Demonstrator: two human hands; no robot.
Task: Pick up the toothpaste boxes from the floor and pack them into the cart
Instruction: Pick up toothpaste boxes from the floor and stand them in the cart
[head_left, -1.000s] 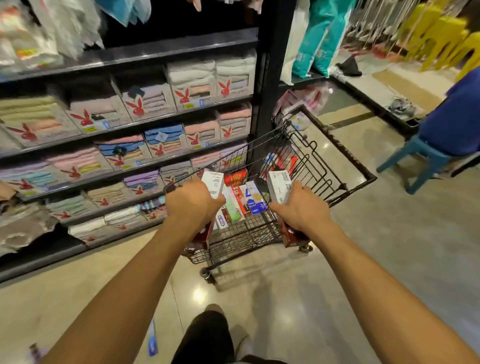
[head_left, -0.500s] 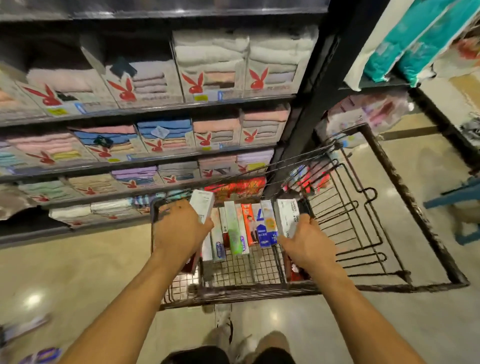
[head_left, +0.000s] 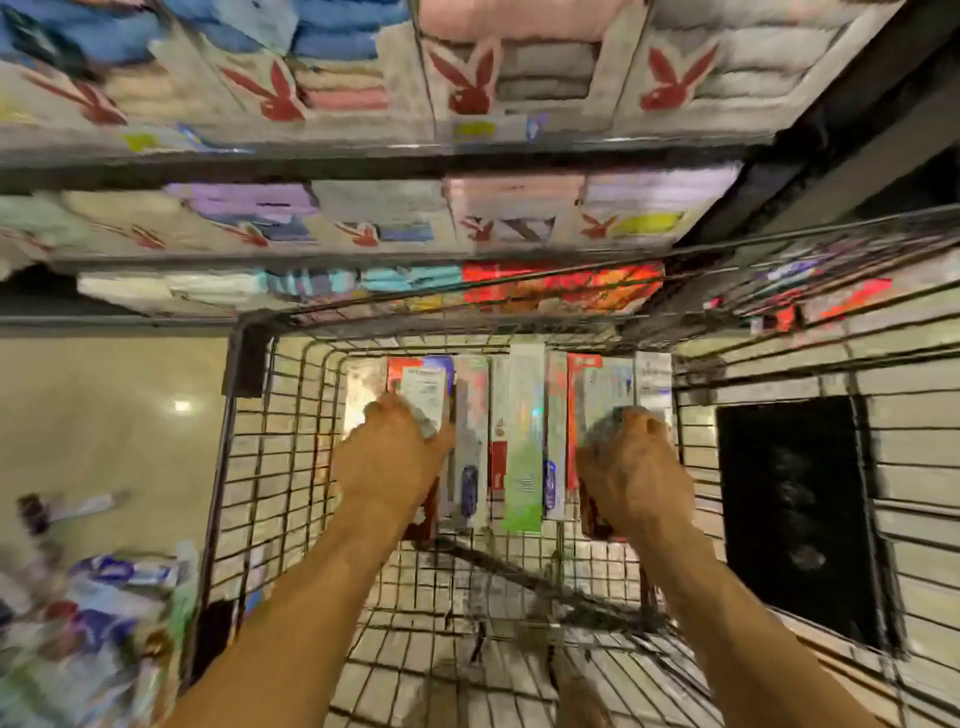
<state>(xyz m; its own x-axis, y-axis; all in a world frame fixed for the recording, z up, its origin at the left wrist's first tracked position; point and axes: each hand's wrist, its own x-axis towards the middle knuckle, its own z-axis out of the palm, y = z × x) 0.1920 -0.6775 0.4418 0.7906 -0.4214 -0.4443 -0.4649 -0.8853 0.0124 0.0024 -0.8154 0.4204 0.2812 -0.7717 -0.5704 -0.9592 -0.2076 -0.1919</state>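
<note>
With left hand (head_left: 389, 460) curled round a white toothpaste box (head_left: 427, 388), right hand (head_left: 631, 470) round a second toothpaste box (head_left: 605, 384), at either end of a row of boxes (head_left: 524, 441) standing inside wire cart (head_left: 249, 493). Loose boxes (head_left: 111, 587) blurred on floor (head_left: 104, 389), lower left.

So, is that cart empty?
No, partly filled: a row of toothpaste boxes sits side by side in the cart, with free space around them.
</note>
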